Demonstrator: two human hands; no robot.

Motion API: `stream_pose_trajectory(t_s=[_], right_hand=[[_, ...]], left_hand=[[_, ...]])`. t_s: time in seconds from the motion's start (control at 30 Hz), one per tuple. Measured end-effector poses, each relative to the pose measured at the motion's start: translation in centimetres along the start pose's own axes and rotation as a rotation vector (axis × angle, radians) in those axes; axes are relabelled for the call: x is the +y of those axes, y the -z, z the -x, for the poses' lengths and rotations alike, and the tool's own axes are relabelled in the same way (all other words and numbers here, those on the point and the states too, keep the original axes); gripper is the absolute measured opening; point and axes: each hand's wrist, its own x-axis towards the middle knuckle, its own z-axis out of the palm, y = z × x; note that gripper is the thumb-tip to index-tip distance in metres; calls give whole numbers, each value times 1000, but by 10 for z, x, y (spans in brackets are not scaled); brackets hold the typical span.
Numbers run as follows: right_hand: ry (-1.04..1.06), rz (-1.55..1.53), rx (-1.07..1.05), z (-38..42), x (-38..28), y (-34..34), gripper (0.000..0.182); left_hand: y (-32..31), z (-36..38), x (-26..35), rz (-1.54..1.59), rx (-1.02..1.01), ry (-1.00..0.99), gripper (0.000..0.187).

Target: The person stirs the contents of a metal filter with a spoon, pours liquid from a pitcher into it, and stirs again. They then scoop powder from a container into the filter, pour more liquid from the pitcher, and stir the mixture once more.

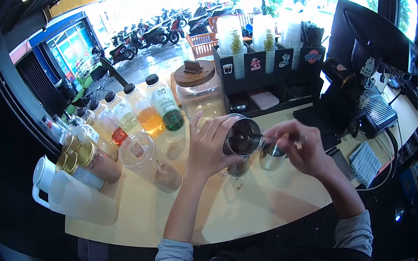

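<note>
My left hand (213, 143) is wrapped around a round metal cup (244, 136), tilted so its dark inside faces me. In my right hand (302, 145) is a thin-handled utensil (264, 136); its far end reaches into the cup and cannot be made out. Under the cup stands a glass mug (238, 168) with dark contents, partly covered by the cup and my left hand. Right beside it, a shiny steel cup (272, 159) sits on the counter below my right hand. To the left of my left forearm is a tall clear plastic container (145, 161) with something brown low inside.
Syrup bottles (150, 119), gold-lidded jars (88, 157) and white pitchers (80, 199) line the left. Behind my hands stand a wood-lidded glass jar (200, 98) and a black cup organizer (268, 64). A coffee machine (354, 96) and checked cloth (365, 164) are at right.
</note>
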Motion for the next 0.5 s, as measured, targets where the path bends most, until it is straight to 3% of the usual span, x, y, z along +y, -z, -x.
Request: stream_pose_trajectory(t_s=[0.07,0.27,0.37,0.5], right_hand=[[-63,-19,-69,5,-5,-1,20],[42,-10,-5,0,-1,1,28],[50,-61,-81,1,-4,0,30],[82,-49,8,3,-2,4,32]], left_hand=[[-1,1,0,24,-10,12,95],[-7,4,-3,48,58,-19,92],[-9,5,-4,57,91,-28,89],[-7,7,-5,85,118,-29,87]])
